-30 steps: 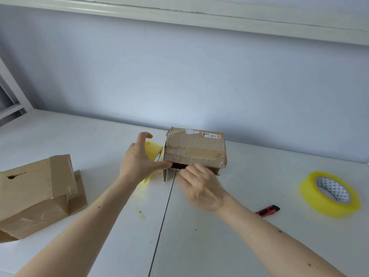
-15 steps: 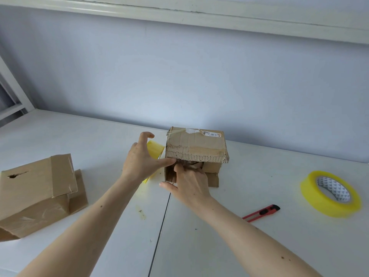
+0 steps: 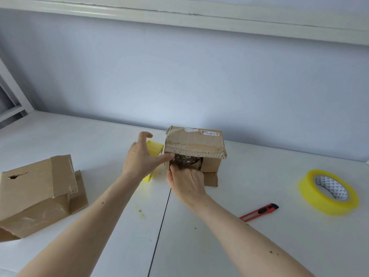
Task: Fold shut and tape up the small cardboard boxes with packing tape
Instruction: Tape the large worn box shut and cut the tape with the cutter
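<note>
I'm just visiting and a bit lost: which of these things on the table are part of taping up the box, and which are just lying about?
Part of the job:
- small box, open at the front
- left hand at its top flap
- right hand at the opening
- tape roll behind the left hand

Lying about:
- second tape roll
- red cutter
- other boxes
</note>
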Demonstrator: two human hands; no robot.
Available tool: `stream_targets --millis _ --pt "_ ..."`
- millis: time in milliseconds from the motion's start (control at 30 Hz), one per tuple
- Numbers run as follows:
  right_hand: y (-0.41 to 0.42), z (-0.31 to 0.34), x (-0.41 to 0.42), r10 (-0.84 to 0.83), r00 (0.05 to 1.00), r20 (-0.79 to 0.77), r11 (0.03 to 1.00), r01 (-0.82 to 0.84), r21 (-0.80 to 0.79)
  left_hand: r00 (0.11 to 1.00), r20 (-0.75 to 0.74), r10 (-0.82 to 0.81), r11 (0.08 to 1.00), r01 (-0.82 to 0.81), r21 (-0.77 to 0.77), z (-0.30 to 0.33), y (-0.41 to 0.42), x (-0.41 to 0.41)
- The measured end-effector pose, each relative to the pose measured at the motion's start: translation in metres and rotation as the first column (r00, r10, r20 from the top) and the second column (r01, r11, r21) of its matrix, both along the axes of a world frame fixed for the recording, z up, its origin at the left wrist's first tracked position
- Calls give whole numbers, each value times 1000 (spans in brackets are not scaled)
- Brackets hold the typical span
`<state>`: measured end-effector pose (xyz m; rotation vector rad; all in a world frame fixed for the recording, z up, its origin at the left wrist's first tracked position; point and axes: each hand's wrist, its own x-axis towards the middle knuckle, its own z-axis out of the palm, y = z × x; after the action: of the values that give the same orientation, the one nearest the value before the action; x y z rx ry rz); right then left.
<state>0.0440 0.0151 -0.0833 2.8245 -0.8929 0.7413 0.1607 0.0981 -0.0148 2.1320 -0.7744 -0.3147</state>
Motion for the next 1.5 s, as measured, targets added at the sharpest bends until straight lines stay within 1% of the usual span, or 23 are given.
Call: stream_targets --millis 100,167,200,300,333,433,500,567,633,667,700,733,767,800,833,867,933,1000,1033,1133,1267,1400,1500 --pt "-8 -2 -4 25 1000 1 999 -25 38 1000 -7 -2 1000 2 1 0 -2 -1" --pt "-17 -6 -3 50 998 32 998 -51 30 1000 -8 -6 1000 6 6 1 -4 -3" --pt "-21 -7 -3 69 997 45 996 -71 54 1000 -9 -4 1000 4 7 1 -5 -3" --pt "-35 -13 0 50 999 10 973 -51 225 1000 -18 2 1000 -2 4 3 -6 -1" --pt "-38 -14 -1 35 999 28 963 -41 268 1000 -21 1 1000 -1 3 3 -6 -1" --pt "-40 -18 -5 -25 988 153 895 -46 443 999 -32 -13 1000 14 18 2 -3 -2" --pt "-38 -15 -6 -56 968 245 834 -90 545 998 -67 -16 1000 16 4 2 -2 -1" --pt "-34 -13 -8 -92 947 309 808 -111 579 997 -71 -26 1000 26 -5 1 -2 -1" --pt "-24 -12 -17 -129 939 318 770 -107 629 999 -23 -30 999 31 27 0 -4 -2" --pt "-15 -13 -23 -115 942 314 762 -120 637 1000 -6 -22 999 22 46 0 -5 -2" --pt "-7 -13 -30 -55 943 329 830 -140 540 1000 6 -12 998 11 61 0 -6 -3" --pt "-2 -14 -37 44 940 338 930 -162 330 1000 17 -5 997 4 74 -1 -6 -3" --pt "0 -16 -42 153 929 337 979 -188 75 1000 30 -2 996 0 86 -2 -7 -4" --pt "-2 -15 -45 251 917 311 965 -214 -148 999 40 0 995 -4 98 -2 -7 -4" --pt "-6 -11 -46 293 919 264 937 -220 -273 999 48 2 994 -7 107 -3 -8 -5" --pt "-12 -5 -45 284 938 200 928 -216 -304 998 55 4 993 -10 116 -3 -8 -6" --pt "-26 5 -45 152 988 19 956 -142 -256 997 72 7 991 -16 133 -3 -9 -7" --pt "-36 7 -45 81 988 -130 969 -108 -221 996 85 13 989 -25 144 -2 -9 -8" --pt "-39 6 -44 75 983 -166 969 -111 -220 996 86 16 989 -28 146 -2 -10 -8" --pt "-47 3 -43 93 984 -150 951 -132 -280 996 83 20 989 -31 143 -2 -10 -8" --pt "-53 -6 -43 115 982 -150 898 -167 -408 996 85 29 990 -40 134 -3 -9 -8" --pt "-63 -9 -42 87 979 -187 886 -161 -434 996 87 28 988 -41 149 -3 -10 -7" --pt "-70 -9 -38 130 984 -125 867 -174 -468 996 81 27 988 -39 151 -3 -10 -7"
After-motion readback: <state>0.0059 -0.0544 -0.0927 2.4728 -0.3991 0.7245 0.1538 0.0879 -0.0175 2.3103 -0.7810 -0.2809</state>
